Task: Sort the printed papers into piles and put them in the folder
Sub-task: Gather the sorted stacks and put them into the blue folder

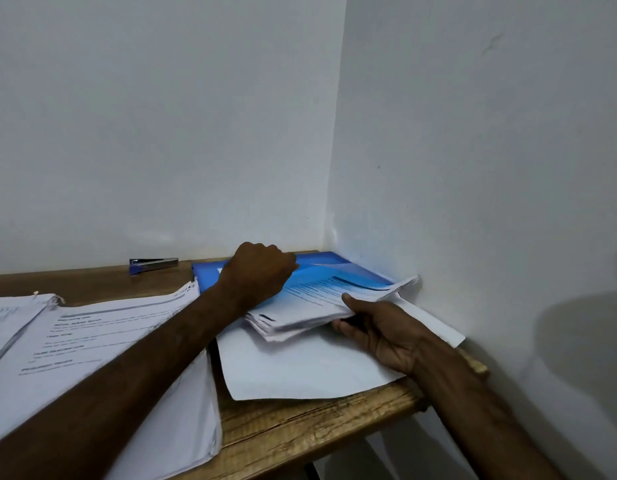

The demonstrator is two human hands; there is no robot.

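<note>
A blue translucent folder (338, 268) lies at the back right corner of the wooden table. My left hand (258, 271) is curled on the folder's front cover and seems to hold its edge. My right hand (380, 327) grips a stack of printed papers (310, 306) by its near edge, thumb on top. The far part of the stack lies under the blue cover. A large pile of printed papers (102, 337) lies at the left under my left forearm.
A blue and silver stapler (153, 264) sits by the back wall. Blank white sheets (300, 368) lie under the held stack, overhanging the table's (300, 431) right edge. More papers (9, 320) lie at the far left. White walls close the corner behind and to the right.
</note>
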